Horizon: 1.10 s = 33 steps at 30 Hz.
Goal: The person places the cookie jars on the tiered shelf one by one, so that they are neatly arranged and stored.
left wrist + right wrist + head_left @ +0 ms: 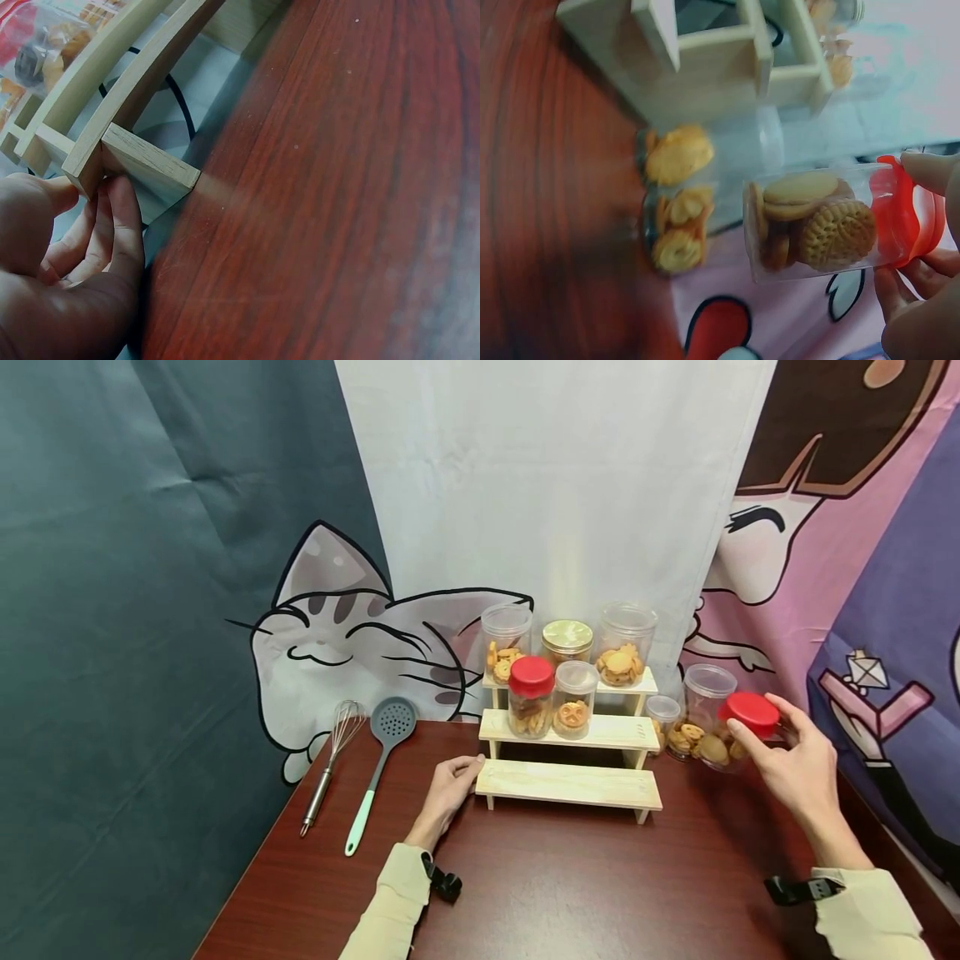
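My right hand [802, 768] grips the red lid [752, 714] of a clear cookie jar [817, 225]. In the right wrist view the jar is off the table, with round patterned cookies inside. A tall clear jar [705, 693] and a small one [663, 710], both with cookies, stand on the table beside it. At the stand's left end, my left hand [447, 789] pinches the lowest board of the three-step wooden stand [570, 783]. The middle step bears a red-lidded jar [531, 706] and a clear-lidded jar [575, 697]. The lowest step bears nothing.
On the top step are two clear-lidded jars [506, 631] [627, 631] flanking a gold-lidded jar [567, 639]. A whisk [326, 777] and a grey skimmer [375, 768] lie left on the brown table [555, 877]. A printed curtain [555, 485] hangs behind.
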Motion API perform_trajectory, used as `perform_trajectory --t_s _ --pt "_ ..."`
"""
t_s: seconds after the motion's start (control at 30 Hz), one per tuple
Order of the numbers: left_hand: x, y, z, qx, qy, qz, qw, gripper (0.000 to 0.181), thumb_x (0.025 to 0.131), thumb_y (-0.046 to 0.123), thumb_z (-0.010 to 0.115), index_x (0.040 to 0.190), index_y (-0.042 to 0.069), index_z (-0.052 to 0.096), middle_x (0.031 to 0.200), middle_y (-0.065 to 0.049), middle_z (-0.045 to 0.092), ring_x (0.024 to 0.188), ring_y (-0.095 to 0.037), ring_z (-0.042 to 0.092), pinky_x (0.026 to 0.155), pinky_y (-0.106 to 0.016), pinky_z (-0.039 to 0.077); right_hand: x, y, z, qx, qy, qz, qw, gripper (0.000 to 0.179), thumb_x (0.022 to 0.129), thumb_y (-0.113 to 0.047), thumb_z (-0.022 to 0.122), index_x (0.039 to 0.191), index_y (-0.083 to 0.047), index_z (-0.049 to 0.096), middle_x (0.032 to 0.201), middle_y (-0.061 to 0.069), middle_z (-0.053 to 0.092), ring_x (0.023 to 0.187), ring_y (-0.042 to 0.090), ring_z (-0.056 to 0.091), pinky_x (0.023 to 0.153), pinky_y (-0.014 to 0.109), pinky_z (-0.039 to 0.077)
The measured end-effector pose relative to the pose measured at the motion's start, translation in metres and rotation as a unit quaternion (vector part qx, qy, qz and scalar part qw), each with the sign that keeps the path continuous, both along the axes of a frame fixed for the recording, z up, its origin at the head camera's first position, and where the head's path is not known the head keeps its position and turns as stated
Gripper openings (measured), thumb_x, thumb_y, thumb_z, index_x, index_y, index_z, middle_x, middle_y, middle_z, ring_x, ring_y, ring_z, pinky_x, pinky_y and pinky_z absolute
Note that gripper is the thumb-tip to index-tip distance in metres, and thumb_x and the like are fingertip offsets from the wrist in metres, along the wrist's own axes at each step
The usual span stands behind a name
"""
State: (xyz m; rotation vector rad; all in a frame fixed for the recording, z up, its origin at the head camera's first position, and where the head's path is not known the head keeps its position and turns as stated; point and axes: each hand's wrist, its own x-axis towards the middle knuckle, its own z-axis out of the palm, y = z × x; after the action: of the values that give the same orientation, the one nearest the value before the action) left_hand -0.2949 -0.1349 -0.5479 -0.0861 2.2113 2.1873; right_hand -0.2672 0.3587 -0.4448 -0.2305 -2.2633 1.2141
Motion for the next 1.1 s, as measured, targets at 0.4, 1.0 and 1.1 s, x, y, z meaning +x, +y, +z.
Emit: perform_trajectory --t_s 0.4,1.0,1.1 --pt "-0.001 0.001 0.000 -0.005 -0.004 0.004 1.0000 0.039 0.108 0.030 0.070 0.127 -0.004 0.075 0.113 -0.016 0.082 0.089 -0.008 0.075 0.078 -0.021 0.061 -0.003 -0.051 0.026 -0.013 0.061 0.069 0.9957 0.073 0.089 -0.016 0.091 0.155 -0.022 0.061 0.128 -0.017 0.064 0.091 -0.014 0.065 0.075 0.002 0.048" --pt "0.000 0.000 -0.001 -0.004 -0.002 0.004 1.0000 0.038 0.109 0.029 0.069 0.126 -0.005 0.074 0.108 -0.015 0.082 0.084 -0.008 0.075 0.075 -0.021 0.060 -0.022 -0.116 0.027 -0.007 0.088 0.166 0.9822 0.071 0.092 -0.022 0.090 0.156 -0.024 0.059 0.138 0.009 0.068 0.101 -0.006 0.066 0.072 0.010 0.052" --pt "0.000 -0.001 -0.001 -0.004 0.000 0.004 1.0000 0.038 0.109 0.029 0.069 0.125 -0.005 0.074 0.108 -0.015 0.082 0.084 -0.008 0.075 0.075 -0.021 0.060 -0.026 -0.122 0.025 -0.012 0.090 0.172 0.9809 0.072 0.092 -0.021 0.090 0.156 -0.019 0.059 0.144 0.011 0.066 0.110 -0.006 0.065 0.082 0.007 0.053"
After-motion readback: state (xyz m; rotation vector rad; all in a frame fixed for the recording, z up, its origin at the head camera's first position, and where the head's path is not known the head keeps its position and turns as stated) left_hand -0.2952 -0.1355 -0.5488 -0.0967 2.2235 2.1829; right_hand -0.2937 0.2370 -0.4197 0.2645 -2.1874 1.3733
